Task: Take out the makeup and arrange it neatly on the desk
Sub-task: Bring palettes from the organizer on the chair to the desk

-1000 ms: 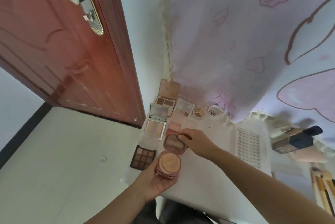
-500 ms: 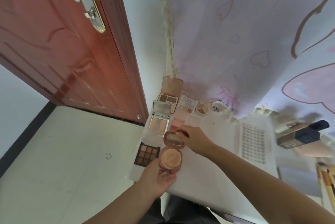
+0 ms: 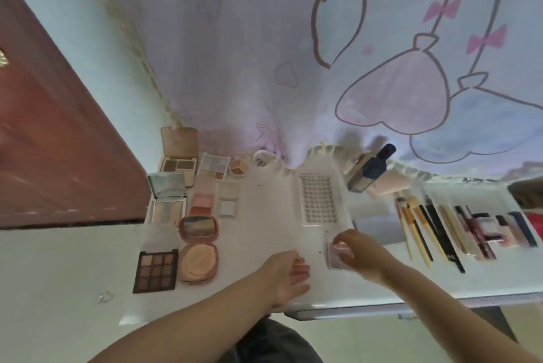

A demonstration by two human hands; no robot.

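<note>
Palettes (image 3: 155,270) line the bench (image 3: 264,215) left; brushes (image 3: 417,230) lie right. My right hand (image 3: 360,251) pinches a small clear pinkish case (image 3: 338,254); my left hand (image 3: 289,276) rests open, empty.

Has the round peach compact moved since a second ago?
Yes. The round peach compact left the left hand and now lies open on the desk, right beside the dark eyeshadow palette.

Beyond my left hand (image 3: 289,274), by the curtain, I see dark lettering on the small white round jar (image 3: 262,160), upside down; I cannot read it.
</note>
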